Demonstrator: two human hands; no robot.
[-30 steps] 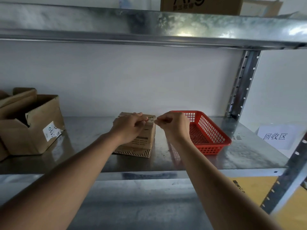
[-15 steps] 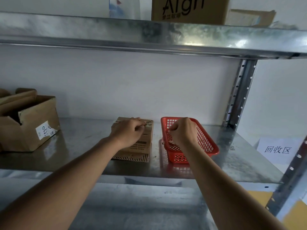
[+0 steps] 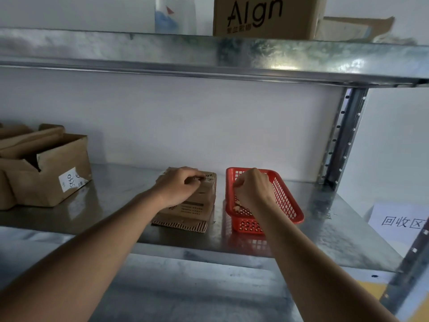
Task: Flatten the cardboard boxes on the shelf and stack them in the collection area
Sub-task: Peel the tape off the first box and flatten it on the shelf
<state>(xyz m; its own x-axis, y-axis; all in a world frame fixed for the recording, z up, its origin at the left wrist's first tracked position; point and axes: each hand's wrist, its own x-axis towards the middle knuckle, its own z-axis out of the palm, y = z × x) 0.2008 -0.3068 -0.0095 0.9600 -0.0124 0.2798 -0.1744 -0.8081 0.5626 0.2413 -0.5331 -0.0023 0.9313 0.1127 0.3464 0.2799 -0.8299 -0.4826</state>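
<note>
A small, low cardboard box (image 3: 192,206) with printed markings lies on the metal shelf (image 3: 116,205), near the middle. My left hand (image 3: 178,184) rests on its top with the fingers curled over the far edge, gripping it. My right hand (image 3: 253,189) hovers inside the red plastic basket (image 3: 289,201) just right of the box, fingers pinched together; I see nothing between them. A small pale scrap (image 3: 237,208) lies in the basket under that hand. Open cardboard boxes (image 3: 46,175) with raised flaps stand at the shelf's left end.
The upper shelf (image 3: 209,56) hangs low overhead and carries a printed brown box (image 3: 264,17). A perforated steel post (image 3: 343,135) stands at the back right. A white paper sign (image 3: 401,220) with black characters is at the far right.
My right hand left the small box's top edge and moved right, down into the red basket. My left hand stayed on the box. The view tilted up slightly.
</note>
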